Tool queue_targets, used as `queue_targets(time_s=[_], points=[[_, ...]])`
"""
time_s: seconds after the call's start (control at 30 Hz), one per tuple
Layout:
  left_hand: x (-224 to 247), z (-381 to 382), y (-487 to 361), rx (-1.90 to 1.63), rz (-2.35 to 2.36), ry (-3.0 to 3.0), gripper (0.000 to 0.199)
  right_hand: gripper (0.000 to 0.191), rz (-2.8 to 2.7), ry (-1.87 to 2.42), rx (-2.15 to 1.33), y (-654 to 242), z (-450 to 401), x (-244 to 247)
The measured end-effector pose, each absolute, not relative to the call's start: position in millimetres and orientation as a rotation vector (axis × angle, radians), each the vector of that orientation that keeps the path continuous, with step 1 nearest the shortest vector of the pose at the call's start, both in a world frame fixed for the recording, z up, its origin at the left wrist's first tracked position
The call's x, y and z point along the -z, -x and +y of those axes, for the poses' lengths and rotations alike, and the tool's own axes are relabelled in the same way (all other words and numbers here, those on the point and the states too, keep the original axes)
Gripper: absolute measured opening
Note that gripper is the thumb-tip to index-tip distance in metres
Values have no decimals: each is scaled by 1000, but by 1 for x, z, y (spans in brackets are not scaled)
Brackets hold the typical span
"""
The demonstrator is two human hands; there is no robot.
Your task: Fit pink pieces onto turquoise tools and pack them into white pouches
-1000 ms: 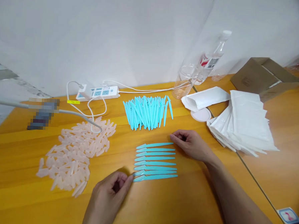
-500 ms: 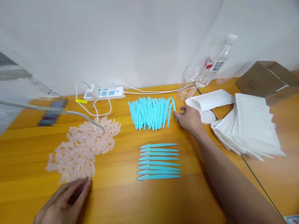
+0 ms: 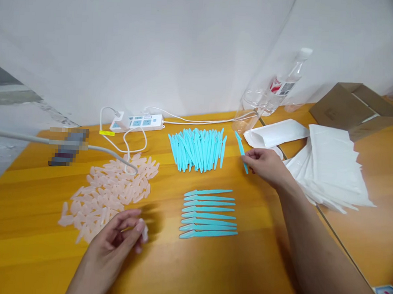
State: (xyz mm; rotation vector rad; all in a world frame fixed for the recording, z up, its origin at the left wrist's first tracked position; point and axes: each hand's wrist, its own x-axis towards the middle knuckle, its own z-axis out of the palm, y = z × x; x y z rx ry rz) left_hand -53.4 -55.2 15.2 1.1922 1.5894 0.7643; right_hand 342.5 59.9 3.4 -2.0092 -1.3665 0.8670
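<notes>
My right hand point(image 3: 267, 165) pinches a turquoise eyebrow razor point(image 3: 239, 142) near its lower part, to the right of the pile. That razor stands steeply slanted, narrow end toward me. Between the thumb and fingers of my left hand point(image 3: 110, 250) is a small translucent blade cap point(image 3: 145, 232), partly hidden by the fingertips. Just behind this hand spreads a loose heap of pale pink caps point(image 3: 115, 186). Several turquoise razors point(image 3: 209, 210) lie in a row, side by side, in the middle of the table. A dense pile of razors point(image 3: 198, 150) lies farther back.
Along the wall lie a white power strip point(image 3: 145, 121) and its cables. A phone-like blurred object point(image 3: 69, 147) is at the left. To the right are a clear plastic jar point(image 3: 247, 114), a bottle point(image 3: 283, 88), white padded envelopes point(image 3: 334, 163) and a cardboard box point(image 3: 343, 104).
My right hand has drawn one razor away from the pile, right and toward me. My left hand has lifted off the pink heap and moved right with a cap.
</notes>
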Motion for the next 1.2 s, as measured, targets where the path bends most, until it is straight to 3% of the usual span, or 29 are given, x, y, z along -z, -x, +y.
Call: queue_targets(time_s=[0.13, 0.23, 0.83, 1.2], points=[[-6, -32, 30, -867, 1486, -1123, 42, 37, -1376, 1512, -1444, -335, 20, -13], [1, -22, 18, -935, 1457, -1115, 41, 40, -1474, 1398, -1597, -329, 4, -11], [-5, -15, -17, -611, 1366, -1557, 29, 39, -1745, 1320, -1642, -309, -6, -3], [-14, -58, -9, -406, 1350, -1474, 37, 36, -2043, 1220, -1494, -301, -16, -20]])
